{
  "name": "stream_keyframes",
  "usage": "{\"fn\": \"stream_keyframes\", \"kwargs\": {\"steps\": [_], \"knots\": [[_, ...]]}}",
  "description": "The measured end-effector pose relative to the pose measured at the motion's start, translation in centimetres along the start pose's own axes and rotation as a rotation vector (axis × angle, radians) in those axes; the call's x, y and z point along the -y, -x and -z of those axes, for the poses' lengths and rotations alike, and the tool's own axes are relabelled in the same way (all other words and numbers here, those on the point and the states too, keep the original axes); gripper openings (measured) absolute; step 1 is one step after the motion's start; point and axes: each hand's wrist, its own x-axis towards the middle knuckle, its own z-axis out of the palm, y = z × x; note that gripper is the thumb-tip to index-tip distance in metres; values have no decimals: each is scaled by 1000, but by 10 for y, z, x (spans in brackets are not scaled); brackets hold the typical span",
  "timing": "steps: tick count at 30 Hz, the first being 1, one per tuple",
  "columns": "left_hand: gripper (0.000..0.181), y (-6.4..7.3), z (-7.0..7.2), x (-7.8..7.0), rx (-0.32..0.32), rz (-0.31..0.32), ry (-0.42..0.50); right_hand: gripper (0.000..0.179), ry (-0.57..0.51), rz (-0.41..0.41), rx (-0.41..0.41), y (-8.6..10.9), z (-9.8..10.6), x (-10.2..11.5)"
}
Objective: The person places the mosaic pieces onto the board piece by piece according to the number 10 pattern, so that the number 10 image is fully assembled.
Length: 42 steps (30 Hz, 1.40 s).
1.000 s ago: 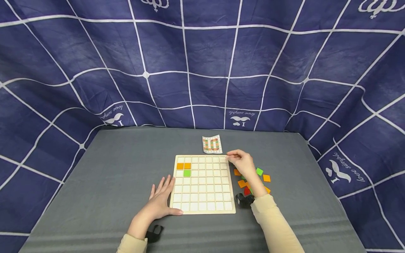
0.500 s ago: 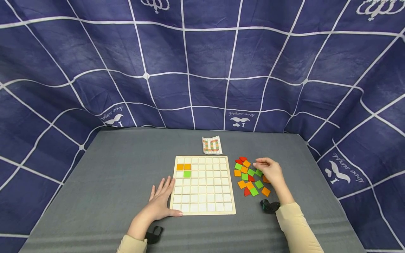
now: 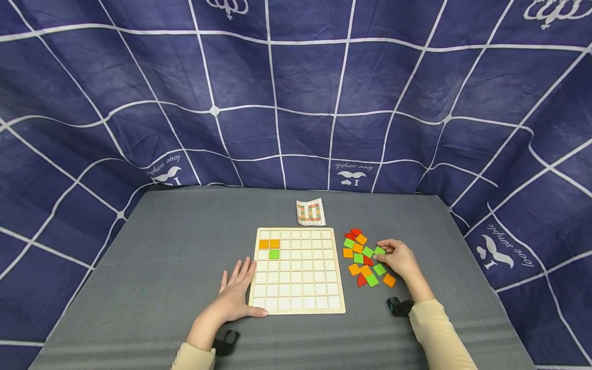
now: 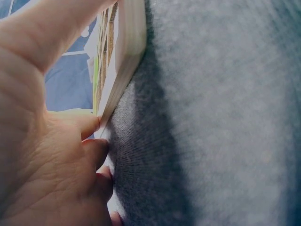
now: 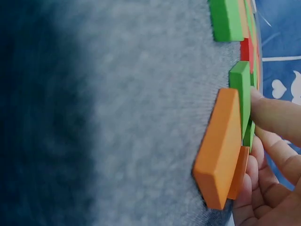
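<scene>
My left hand (image 3: 237,295) lies spread at the left edge of the wooden grid board (image 3: 300,312), its thumb on the near left corner and its fingers along the side. Two orange square tiles (image 3: 269,244) and one green square tile (image 3: 274,254) sit in cells at the board's upper left. Right of the board, my right hand (image 3: 401,258) pinches a green square tile (image 3: 380,250) at the pile's right side, index finger and thumb on either side of it. In the right wrist view, an orange tile (image 5: 239,174) stands close by the curled fingers.
Several loose green, orange and red tiles (image 3: 366,271) lie scattered on the grey cloth between the board and my right hand. A small printed pattern card (image 3: 311,212) lies behind the board. A blue grid-patterned curtain (image 3: 305,133) hangs around the table.
My right hand has gone from the board's far right corner to the right side of the tile pile, and its fingers have come down around a green tile. The left hand has stayed put.
</scene>
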Motion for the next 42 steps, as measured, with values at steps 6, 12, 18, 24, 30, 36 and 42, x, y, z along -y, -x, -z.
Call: {"fn": "stream_keyframes", "kwargs": {"steps": [6,12,18,24,30,36,42], "knots": [[130,1,1,0,12,-1,14,38,8,-31,12,-1,0,2],[129,0,1,0,11,-1,13,36,5,-38,2,0,1,1],[130,0,1,-1,2,-1,14,27,-35,-38,-49,3,1,-1],[129,-1,0,-2,3,-4,8,27,-91,-22,-93,5,2,4],[129,-2,-1,-2,-11,8,2,33,-231,2,-71,9,3,22],[129,-2,-2,-1,-22,13,2,37,-375,22,-17,12,-9,50],[129,-2,-1,0,-22,12,-2,28,-430,71,66,17,-35,82]]}}
